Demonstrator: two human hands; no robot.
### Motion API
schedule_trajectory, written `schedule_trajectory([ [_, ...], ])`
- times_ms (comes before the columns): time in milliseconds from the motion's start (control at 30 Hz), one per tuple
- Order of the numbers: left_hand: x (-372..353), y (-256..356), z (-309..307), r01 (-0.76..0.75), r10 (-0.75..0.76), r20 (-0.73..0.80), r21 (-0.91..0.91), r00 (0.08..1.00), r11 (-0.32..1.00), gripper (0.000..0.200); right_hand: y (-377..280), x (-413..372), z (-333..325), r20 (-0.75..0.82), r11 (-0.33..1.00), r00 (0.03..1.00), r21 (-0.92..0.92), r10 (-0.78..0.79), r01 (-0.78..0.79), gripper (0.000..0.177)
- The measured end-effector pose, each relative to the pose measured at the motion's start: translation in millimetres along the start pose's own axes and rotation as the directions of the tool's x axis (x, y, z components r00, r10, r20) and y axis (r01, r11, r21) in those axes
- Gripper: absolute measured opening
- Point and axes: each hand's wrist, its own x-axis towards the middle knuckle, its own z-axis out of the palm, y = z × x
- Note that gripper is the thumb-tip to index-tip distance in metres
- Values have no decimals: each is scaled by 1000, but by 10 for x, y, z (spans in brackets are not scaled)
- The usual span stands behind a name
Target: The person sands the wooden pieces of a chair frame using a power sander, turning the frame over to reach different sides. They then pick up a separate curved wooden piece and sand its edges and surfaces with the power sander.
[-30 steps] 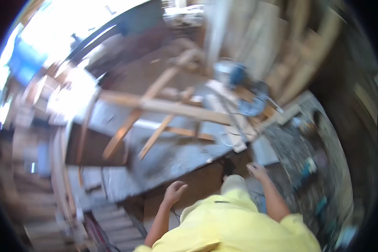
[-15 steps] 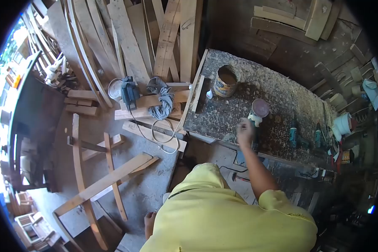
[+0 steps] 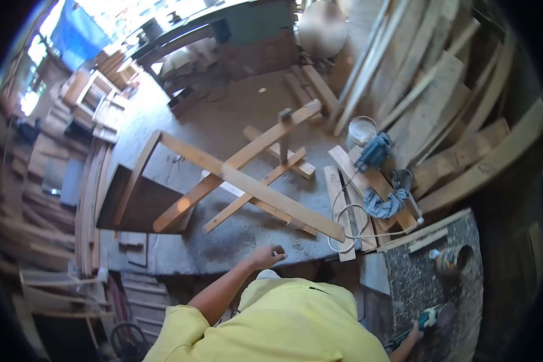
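Right hand [image 3: 415, 333] on the grinder [image 3: 428, 318], left hand [image 3: 266, 256] has nothing in it.
So nearest is the yellow shirt [image 3: 277, 323], with the left fingers loosely curled out front, can't tell if the tips touch. Right fingers are clamped on the grinder, which is at the gritty desk [image 3: 404, 289] over on the right, can't tell if the disc touches it. A can [image 3: 449, 260] sits farther along that desk. Past the left hand there's a wooden frame [image 3: 247, 181], then planks [image 3: 342, 202] with a rag [image 3: 385, 204] and a blue power tool [image 3: 375, 151], bucket [image 3: 362, 130] just beside that, and leaning boards [image 3: 431, 90] behind.
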Motion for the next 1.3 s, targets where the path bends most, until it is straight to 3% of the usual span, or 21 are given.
schedule_trajectory([
  [67,-157,258,-108,-14,16,25,-76,1000,997,39,-543,-549,-2,47,999,998,3,37,-38,43],
  [133,-282,489,-151,-45,53,60,-127,997,991,40,-1092,-1128,150,351,964,936,250,-8,-86,38],
  [267,-160,763,52,-289,374,208,-348,904,892,48,-1957,-1881,833,548,882,794,470,-263,-32,43],
  [333,-65,1086,190,-444,529,262,-321,807,837,54,-2414,-2265,1241,601,848,722,528,-342,-38,51],
  [400,-75,1414,378,-531,586,182,-275,790,802,68,-3095,-2913,1433,647,795,615,605,-450,-55,55],
  [500,-355,1866,228,-469,599,250,-426,761,774,88,-3738,-3563,1571,677,778,515,628,-526,-31,57],
  [567,-272,1829,399,-656,630,-219,-411,745,633,97,-4145,-4117,1439,629,722,484,692,-608,6,51],
  [667,-561,1799,-57,-561,549,-156,-389,821,730,92,-4341,-4478,1330,721,738,366,664,-588,-123,54],
  [733,-661,1664,-153,-641,608,-232,-427,759,638,77,-4307,-4492,1398,791,758,299,604,-533,-246,63],
  [800,-792,1598,-240,-459,745,-1,-787,667,411,63,-4201,-4535,1543,724,660,-189,448,-663,-603,72],
  [833,-826,1573,-283,-461,750,2,-789,661,408,63,-4127,-4610,1586,636,628,-278,426,-720,-652,78],
  [900,-887,1525,-349,-213,682,301,-800,667,561,64,-4066,-4678,1630,665,579,-211,397,-716,-712,78],
  [1000,-941,1579,-477,-153,584,366,-740,724,654,69,-4047,-4712,1610,735,493,-121,314,-667,-811,76],
  [1067,-947,1545,-468,-224,526,291,-668,799,710,77,-4253,-4937,1451,806,569,150,523,-573,-635,70],
  [1100,-857,1435,-297,-526,623,30,-506,782,684,82,-4235,-4707,1587,816,619,118,516,-566,-592,63],
  [1133,-795,1378,-202,-742,717,-200,-256,667,619,88,-4164,-4489,1721,816,621,116,514,-566,-591,63],
  [1167,-811,1448,-319,-693,713,-48,-289,699,660,98,-4091,-4293,1847,815,565,42,436,-578,-701,61],
  [1200,-812,1535,-361,-690,710,-50,-290,703,663,98,-4137,-4267,1885,804,502,-29,341,-594,-795,59],
  [1233,-792,1623,-403,-619,657,28,-309,753,722,97,-4163,-4233,1886,843,542,85,415,-531,-731,55],
  [1267,-734,1695,-433,-542,598,109,-319,794,778,95,-4217,-4193,1903,844,540,81,410,-530,-735,55],
  [1300,-490,1626,-177,-583,618,20,-308,786,752,94,-4251,-4135,1926,885,612,91,387,-457,-690,53],
])
